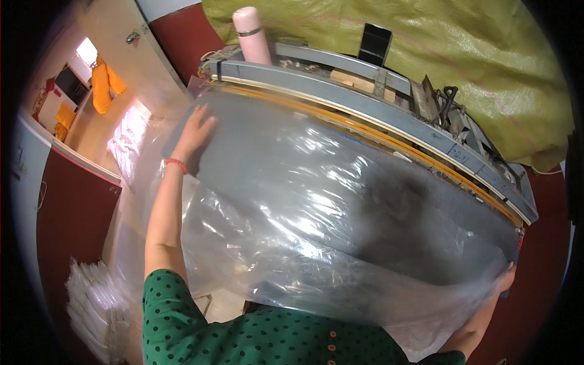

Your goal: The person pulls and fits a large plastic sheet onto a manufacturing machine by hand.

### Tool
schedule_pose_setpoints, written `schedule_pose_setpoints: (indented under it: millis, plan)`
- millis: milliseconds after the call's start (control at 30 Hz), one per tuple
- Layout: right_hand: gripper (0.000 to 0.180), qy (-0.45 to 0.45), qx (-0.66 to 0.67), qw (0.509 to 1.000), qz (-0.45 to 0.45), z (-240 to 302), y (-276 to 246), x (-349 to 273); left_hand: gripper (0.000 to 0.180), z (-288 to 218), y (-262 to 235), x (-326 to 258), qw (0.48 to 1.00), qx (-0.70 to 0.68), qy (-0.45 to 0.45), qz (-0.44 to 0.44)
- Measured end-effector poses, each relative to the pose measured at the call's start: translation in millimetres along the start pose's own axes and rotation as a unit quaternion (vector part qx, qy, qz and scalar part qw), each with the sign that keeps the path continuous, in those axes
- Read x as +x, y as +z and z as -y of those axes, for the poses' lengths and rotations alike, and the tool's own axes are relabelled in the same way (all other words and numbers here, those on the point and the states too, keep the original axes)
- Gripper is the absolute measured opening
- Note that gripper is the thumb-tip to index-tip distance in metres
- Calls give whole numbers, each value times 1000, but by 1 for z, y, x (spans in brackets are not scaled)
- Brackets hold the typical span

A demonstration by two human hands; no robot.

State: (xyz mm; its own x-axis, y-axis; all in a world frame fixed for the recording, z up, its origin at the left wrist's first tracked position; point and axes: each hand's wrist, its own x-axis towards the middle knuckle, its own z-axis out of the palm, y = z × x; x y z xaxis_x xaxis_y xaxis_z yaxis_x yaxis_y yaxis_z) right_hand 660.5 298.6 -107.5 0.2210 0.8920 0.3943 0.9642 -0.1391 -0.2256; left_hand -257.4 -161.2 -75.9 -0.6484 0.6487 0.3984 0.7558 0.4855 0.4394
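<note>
- Nearest to me, I'm seeing the green dotted sleeve (182,316) sitting at the bottom edge, below the grey worktable (255,146).
- I'm watching the right hand (504,281) pinching the clear plastic sheet (316,207) at the table's near right corner; its fingers are closing on the film's edge.
- The sheet is lying across most of the table, crinkling and hanging off the near side.
- I'm seeing the left hand (194,131) pressing flat on the sheet at the table's far left, fingers spreading open, a red wristband (176,163) just behind it.
- A stack of folded clear bags (97,310) is lying left of the table, low down.
- Beyond the table's far edge, a metal sealing bar (377,115) is running along it.
- A pink bottle (251,35) is standing behind that bar, and a yellow-green tarp (462,55) is hanging farther back.
</note>
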Motion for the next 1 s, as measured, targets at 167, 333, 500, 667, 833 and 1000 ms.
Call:
schedule_pose_setpoints:
  millis: [167, 333, 500, 667, 833, 1000]
  plan:
    - [40, -27, -24, 995, -92, -32, 6, 7, 53, 13, 29, 38, 958, 149, -244, -13]
    - [32, 14, -2, 999, -47, 95, -18, -16, 34, 85, 4, 41, 954, 93, -90, -271]
    - [41, 31, -36, 997, -63, 55, -15, -7, 25, -221, 84, 0, 933, -360, -20, -12]
    - [35, 32, 22, 995, -95, 35, -12, -11, 24, -467, 102, -127, 666, -530, 80, 519]
    - [34, 29, 43, 994, -96, 41, -11, -7, 43, -569, 150, -261, 524, -545, -34, 653]
    - [34, 29, 15, 997, -70, 39, -10, -7, 32, -575, 144, -278, 382, -386, 75, 836]
